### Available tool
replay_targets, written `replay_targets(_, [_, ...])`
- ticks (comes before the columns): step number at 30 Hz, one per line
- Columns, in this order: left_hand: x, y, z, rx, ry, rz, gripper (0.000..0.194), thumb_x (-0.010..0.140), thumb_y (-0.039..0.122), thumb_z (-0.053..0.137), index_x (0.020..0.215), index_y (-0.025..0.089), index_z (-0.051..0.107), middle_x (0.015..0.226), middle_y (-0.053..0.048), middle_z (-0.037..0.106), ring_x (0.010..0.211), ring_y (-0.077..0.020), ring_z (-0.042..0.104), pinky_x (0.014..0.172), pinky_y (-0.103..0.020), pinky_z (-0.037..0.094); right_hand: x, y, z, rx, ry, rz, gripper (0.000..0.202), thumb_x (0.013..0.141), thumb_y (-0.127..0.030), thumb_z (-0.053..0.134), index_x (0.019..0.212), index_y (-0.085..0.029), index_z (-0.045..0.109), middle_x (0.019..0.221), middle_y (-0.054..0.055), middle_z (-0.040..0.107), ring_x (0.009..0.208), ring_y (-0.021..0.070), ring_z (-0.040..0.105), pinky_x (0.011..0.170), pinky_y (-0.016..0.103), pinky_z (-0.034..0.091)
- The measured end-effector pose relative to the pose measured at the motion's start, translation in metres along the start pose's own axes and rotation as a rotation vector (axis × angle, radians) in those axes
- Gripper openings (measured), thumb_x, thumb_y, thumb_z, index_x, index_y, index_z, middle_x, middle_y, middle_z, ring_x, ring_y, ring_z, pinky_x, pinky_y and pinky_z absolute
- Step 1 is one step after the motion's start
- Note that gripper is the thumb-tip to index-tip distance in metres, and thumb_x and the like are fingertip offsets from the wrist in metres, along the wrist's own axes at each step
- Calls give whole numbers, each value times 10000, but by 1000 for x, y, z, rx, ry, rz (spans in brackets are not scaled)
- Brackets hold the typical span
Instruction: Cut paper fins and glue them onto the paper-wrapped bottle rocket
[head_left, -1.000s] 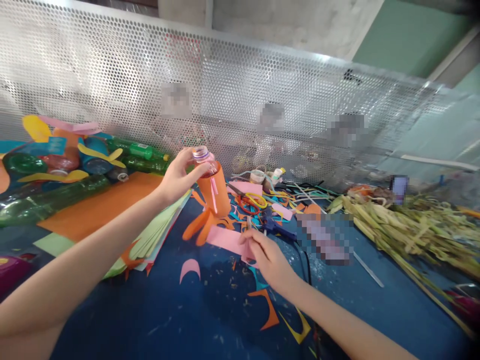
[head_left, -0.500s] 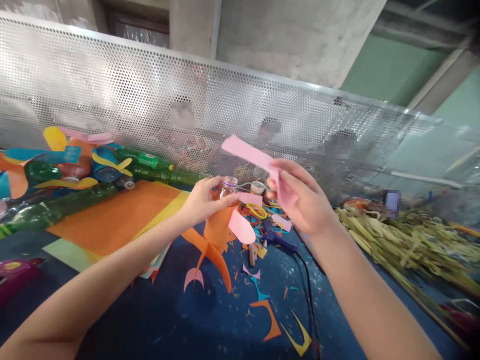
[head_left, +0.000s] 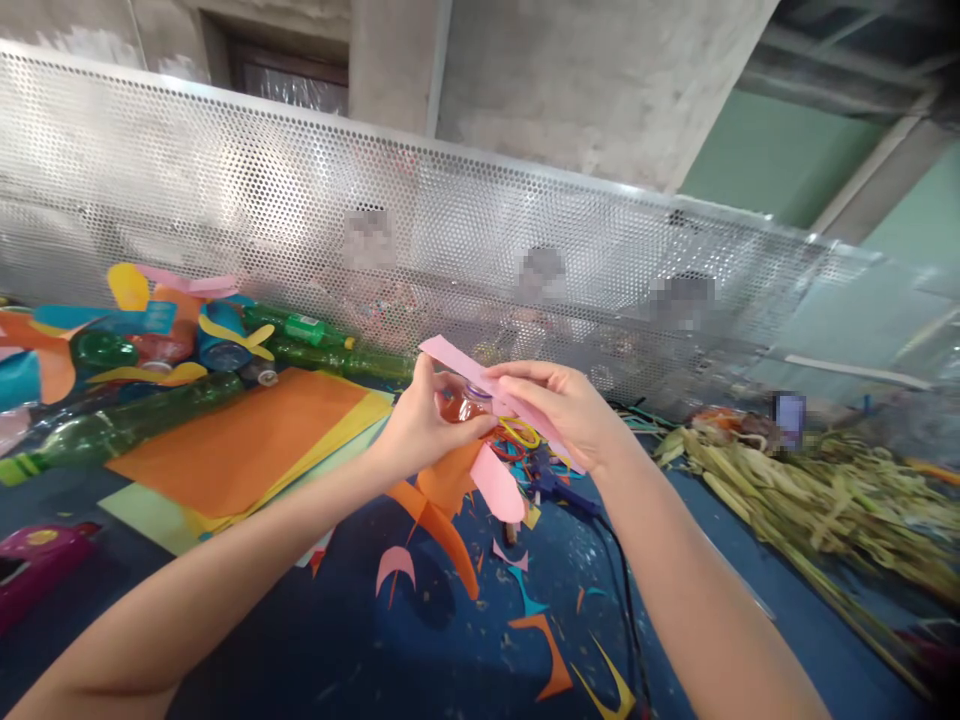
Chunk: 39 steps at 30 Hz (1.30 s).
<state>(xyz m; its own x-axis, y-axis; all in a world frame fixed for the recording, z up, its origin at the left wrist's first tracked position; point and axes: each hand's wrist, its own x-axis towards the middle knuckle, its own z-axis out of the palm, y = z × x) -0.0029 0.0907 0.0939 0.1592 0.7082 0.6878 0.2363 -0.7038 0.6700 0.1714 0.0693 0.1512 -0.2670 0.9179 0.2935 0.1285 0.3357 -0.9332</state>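
My left hand (head_left: pixel 409 425) is closed around the upper part of a clear plastic bottle (head_left: pixel 466 408) wrapped below in orange paper (head_left: pixel 444 472). A rounded pink paper flap (head_left: pixel 498 484) sticks out from its right side. Crossed orange strips (head_left: pixel 450 545) and a curved pink piece (head_left: pixel 396 566) extend from its lower end. Between the fingers of my right hand (head_left: pixel 559 405) is a folded pink paper strip (head_left: pixel 454 358), held across the bottle's neck. One end of the strip reaches close to my left fingers; whether it touches the bottle I cannot tell.
Coloured paper sheets (head_left: pixel 247 425) and green bottles (head_left: pixel 142 420) lie left, near paper-decorated bottles (head_left: pixel 176 320). Right are a blue glue gun (head_left: pixel 566 490) with cable, and dry husks (head_left: pixel 787 490). Paper scraps (head_left: pixel 551 650) litter the blue table (head_left: pixel 300 650). Behind stands a perforated metal panel (head_left: pixel 262 190).
My right hand has come down and left, bringing the pink strip from above the bottle to its neck. My left hand still grips the bottle, which sits slightly farther right in view.
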Motion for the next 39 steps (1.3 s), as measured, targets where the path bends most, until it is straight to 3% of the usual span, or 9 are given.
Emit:
replay_targets(4, [-4,5,1,-66,30,33,972,658,351,728,1374,239,79,817,7,607,714,-170,598,650,-326,483,-1,0,2,-75,20,-28,173,778,-265,625,931,-225,693,876,26,698,777,142,637,753,325,516])
replay_targets(7, [-3,8,-2,-22,30,81,1034,673,344,725,1412,242,9,772,17,603,702,-176,592,677,-344,482,-4,-3,2,-176,37,-44,172,794,-275,612,944,-229,682,854,30,699,753,149,635,728,332,513])
replay_targets(13, [2,5,-8,149,-55,194,522,728,364,682,1208,250,513,909,-31,645,834,-187,581,806,-368,454,-7,-3,0,-388,1,-140,217,813,-247,588,1024,-251,640,876,25,653,784,157,603,720,326,495])
replay_targets(17, [4,0,-7,113,-47,185,499,735,357,677,1202,251,534,909,-34,659,841,-178,580,803,-353,458,-5,1,-2,-571,83,-232,270,764,-201,635,1022,-278,646,961,34,584,855,169,557,749,327,491])
replay_targets(21, [4,-1,-8,63,-70,159,504,732,366,679,1201,246,538,910,-28,654,810,-162,579,787,-327,464,-3,2,0,-595,108,-314,235,736,-170,657,957,-251,651,1038,39,539,881,159,544,756,319,496])
replay_targets(25, [7,-4,-12,-20,-169,143,520,745,372,665,1224,226,524,961,-37,648,799,-147,575,793,-306,460,-7,4,5,-635,172,-462,173,747,-173,658,907,-233,636,1093,37,535,965,172,548,805,338,480])
replay_targets(31, [13,-18,-19,-145,-305,169,593,747,454,635,1273,221,489,1084,-73,634,933,-204,581,864,-355,447,-22,8,18,-822,265,-634,147,824,-194,596,951,-265,610,994,15,636,1002,199,552,920,407,415])
replay_targets(35, [13,-15,-23,-198,-270,188,503,894,520,320,1159,198,601,1086,-88,645,1029,-239,558,945,-400,395,-28,9,22,-862,260,-690,161,860,-187,550,989,-262,607,1032,18,633,1022,197,546,940,395,399])
replay_targets(39, [12,-2,-22,-200,-242,141,377,894,425,411,1063,191,653,1119,-78,640,1058,-238,544,954,-368,379,-27,5,25,-830,268,-713,148,889,-172,503,939,-253,616,999,14,632,987,180,556,922,381,412])
